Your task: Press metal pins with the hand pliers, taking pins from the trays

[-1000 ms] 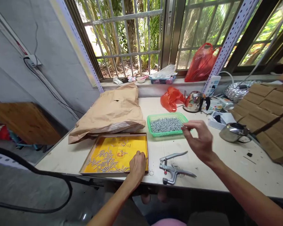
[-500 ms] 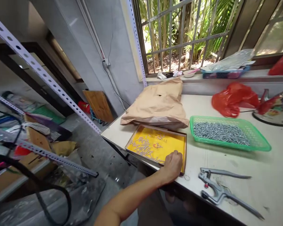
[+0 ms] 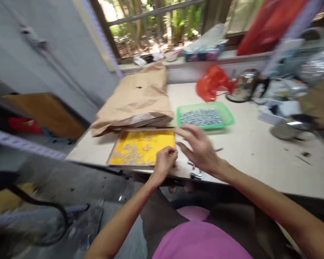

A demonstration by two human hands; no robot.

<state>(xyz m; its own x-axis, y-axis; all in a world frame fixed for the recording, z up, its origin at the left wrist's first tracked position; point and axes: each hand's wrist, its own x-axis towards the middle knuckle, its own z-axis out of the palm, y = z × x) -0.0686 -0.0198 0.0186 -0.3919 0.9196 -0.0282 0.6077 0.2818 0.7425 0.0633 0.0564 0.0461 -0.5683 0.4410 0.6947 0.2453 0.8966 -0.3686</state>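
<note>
Since the earlier frame, the right hand (image 3: 201, 153) has come back into view, and the head has turned back toward the middle of the table (image 3: 259, 162), so the tray now stands left of centre. The left hand (image 3: 164, 163) is no longer lying flat on the tray edge as before; it is raised a little and curled.

The left hand is nearest, at the near right corner of the tray (image 3: 142, 147). Its thumb and first finger come together in a small pinch just over the tray edge. The picture is blurred here, so I cannot tell if a pin is between them. The right hand is open, with the fingers spread and pointing left. It holds nothing and hangs above the table, between the tray and the basket (image 3: 205, 105), touching neither of them.

Under the right hand, the pliers (image 3: 196, 175) lie on the table near the edge, and most of them are hidden by the hand. The yellow tray has many silver pins (image 3: 129, 153) lying loose at its left and near side. Behind the tray is a crumpled paper bag (image 3: 132, 97), touching its far edge. The green basket, just right of that bag, is full of more pins (image 3: 201, 117). Farther back are a red plastic bag (image 3: 212, 84) and a steel kettle (image 3: 244, 86), and the barred window (image 3: 156, 21) is behind them.
</note>
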